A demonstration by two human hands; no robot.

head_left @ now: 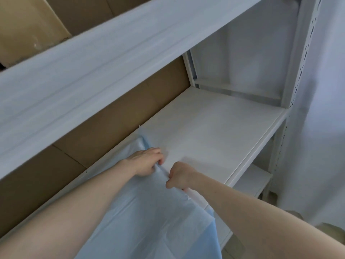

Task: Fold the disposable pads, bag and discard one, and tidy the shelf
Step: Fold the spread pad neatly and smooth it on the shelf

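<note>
A light blue disposable pad (pixel 149 212) lies spread over the front of the white shelf (pixel 214 131) and hangs off its front edge toward me. My left hand (pixel 147 161) grips the pad's far edge with its fingers curled into the fabric. My right hand (pixel 179 176) is closed in a fist on the same edge, a few centimetres to the right. The two hands bunch the pad between them. A darker blue corner of the pad (pixel 144 142) sticks up behind my left hand.
A brown cardboard box (pixel 115 116) fills the shelf's left and back side. Another cardboard box (pixel 28 27) sits on the upper shelf board (pixel 112 58). A perforated white upright (pixel 298 71) stands at right, with a white curtain (pixel 326 128) beyond and a lower shelf (pixel 250 182) below.
</note>
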